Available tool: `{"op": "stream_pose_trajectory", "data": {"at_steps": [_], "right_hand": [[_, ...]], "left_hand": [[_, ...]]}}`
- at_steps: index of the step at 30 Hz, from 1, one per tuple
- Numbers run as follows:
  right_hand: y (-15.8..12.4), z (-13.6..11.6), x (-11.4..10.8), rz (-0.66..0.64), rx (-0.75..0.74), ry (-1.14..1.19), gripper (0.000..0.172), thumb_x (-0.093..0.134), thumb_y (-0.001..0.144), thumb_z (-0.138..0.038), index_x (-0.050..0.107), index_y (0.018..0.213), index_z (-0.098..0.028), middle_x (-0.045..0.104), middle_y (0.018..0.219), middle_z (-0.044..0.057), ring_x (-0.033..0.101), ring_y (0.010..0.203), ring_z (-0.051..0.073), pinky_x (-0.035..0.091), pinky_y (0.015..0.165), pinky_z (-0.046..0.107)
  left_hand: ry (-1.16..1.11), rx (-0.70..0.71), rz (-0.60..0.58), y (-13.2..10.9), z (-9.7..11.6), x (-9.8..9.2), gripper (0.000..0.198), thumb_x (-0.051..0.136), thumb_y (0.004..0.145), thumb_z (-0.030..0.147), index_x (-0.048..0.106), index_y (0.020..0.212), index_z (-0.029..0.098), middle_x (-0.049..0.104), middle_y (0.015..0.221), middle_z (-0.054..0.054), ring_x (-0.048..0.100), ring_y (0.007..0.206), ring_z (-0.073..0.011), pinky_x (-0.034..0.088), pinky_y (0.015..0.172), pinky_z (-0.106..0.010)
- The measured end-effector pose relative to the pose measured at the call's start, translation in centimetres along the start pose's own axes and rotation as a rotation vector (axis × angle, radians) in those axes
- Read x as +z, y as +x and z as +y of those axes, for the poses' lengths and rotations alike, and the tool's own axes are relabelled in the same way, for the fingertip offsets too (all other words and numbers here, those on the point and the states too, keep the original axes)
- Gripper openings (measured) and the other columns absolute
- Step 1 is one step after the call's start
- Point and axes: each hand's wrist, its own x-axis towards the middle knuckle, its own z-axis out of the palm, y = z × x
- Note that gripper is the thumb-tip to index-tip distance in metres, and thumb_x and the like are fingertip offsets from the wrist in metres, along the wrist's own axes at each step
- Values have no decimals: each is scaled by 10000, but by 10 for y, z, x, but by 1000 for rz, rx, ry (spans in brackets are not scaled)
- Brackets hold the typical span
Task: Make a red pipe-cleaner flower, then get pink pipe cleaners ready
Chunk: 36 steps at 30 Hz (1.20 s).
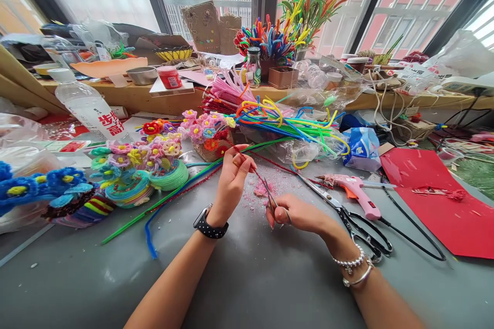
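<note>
Between the fingertips of my left hand (234,172) is a thin red glittery pipe cleaner (260,177), pinched above the table. My right hand (291,211) grips a small pair of scissors (270,196), fingers in the handles. The scissor blades point up and away, right at the hanging end of the red stem; whether they touch it I cannot tell. Pink and red fluffy trimmings (264,187) lie scattered on the grey table (247,277) just behind the scissors. A green pipe cleaner (142,214) and a blue one (150,239) lie left of my left wrist.
Pipe-cleaner flower pots (168,177) stand at left, near a water bottle (90,107). Bundled colourful pipe cleaners (285,118) lie behind my hands. To the right are large black-handled shears (343,210), a pink glue gun (358,192) with its cord, and red sheets (436,200).
</note>
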Motion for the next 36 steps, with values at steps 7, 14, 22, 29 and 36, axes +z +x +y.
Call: {"op": "stream_pose_trajectory", "data": {"at_steps": [7,14,22,29,36], "right_hand": [[1,-6,1,-10,-2,46,731,173,617,-771,529,607,-133,376,526,-23,323,487,78,268,457,218],[3,-2,4,60,47,82,624,312,659,-713,521,549,-136,430,522,-9,365,501,87,268,475,221],[4,-2,5,164,122,144,580,406,600,-716,476,488,-151,350,444,-40,290,445,72,219,442,217],[4,-4,5,184,73,17,679,235,600,-779,491,582,-150,435,579,2,361,539,103,273,493,227],[6,-4,8,176,75,-65,681,214,599,-781,473,570,-152,442,581,1,355,543,106,281,510,235]], "left_hand": [[-6,-19,-22,0,1,1,247,432,798,200,389,1041,188,475,662,17,429,637,-102,358,653,-235],[-6,-26,23,0,0,-1,254,442,793,219,399,1043,202,485,666,19,444,643,-104,358,651,-235],[-5,-25,79,1,0,0,258,446,790,215,402,1043,200,496,672,20,461,644,-99,366,656,-234],[1,-59,106,0,1,-1,241,511,755,228,426,978,196,500,632,34,475,625,-94,368,624,-228],[-7,-87,110,-1,1,-1,252,533,737,242,439,965,192,503,632,40,489,632,-93,370,627,-228]]}}
